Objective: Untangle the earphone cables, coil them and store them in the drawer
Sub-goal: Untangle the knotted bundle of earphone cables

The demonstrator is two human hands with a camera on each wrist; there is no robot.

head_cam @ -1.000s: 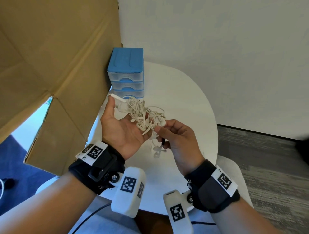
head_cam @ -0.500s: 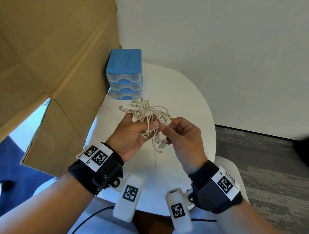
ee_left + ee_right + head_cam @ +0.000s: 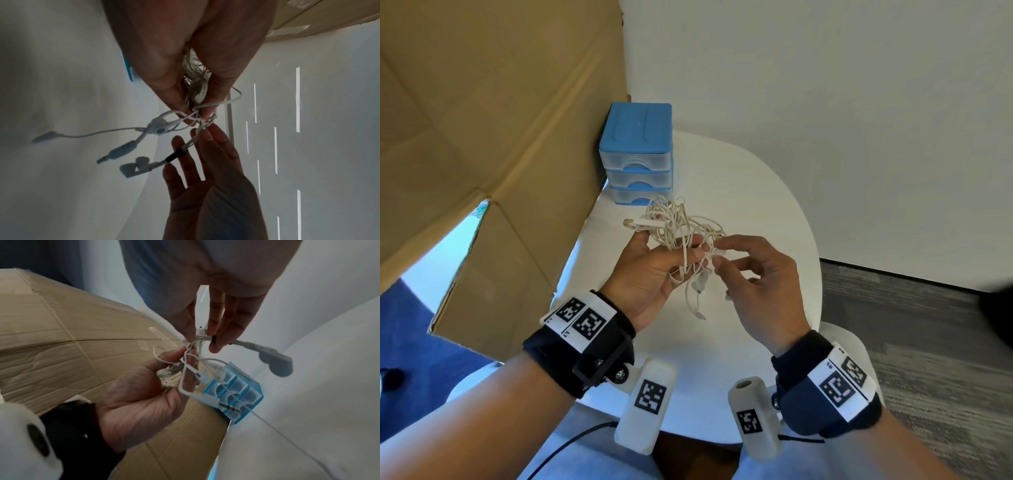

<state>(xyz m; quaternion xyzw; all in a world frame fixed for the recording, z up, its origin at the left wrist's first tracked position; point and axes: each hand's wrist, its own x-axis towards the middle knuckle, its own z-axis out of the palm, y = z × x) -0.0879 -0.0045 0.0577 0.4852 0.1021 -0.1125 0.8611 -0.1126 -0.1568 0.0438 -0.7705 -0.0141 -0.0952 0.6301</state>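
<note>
A tangle of white earphone cables (image 3: 674,222) is held above the round white table (image 3: 756,192). My left hand (image 3: 654,270) grips the bundle, thumb and fingers closed round it (image 3: 195,91). My right hand (image 3: 753,274) pinches a strand at the edge of the tangle between thumb and forefinger (image 3: 202,335). Earbuds (image 3: 273,360), a jack plug (image 3: 112,155) and a loose end hang below the hands. The small blue drawer unit (image 3: 638,150) stands at the table's back left with all three clear drawers closed.
A big cardboard box (image 3: 493,137) leans at the left, touching the drawer unit. A white wall rises behind the table. Grey floor (image 3: 928,325) lies to the right. A dark cable (image 3: 571,445) runs by my lap.
The left hand turned from open palm up to closed round the bundle and dropped slightly. The right hand shifted its pinch on a strand, and the dangling ends hang lower.
</note>
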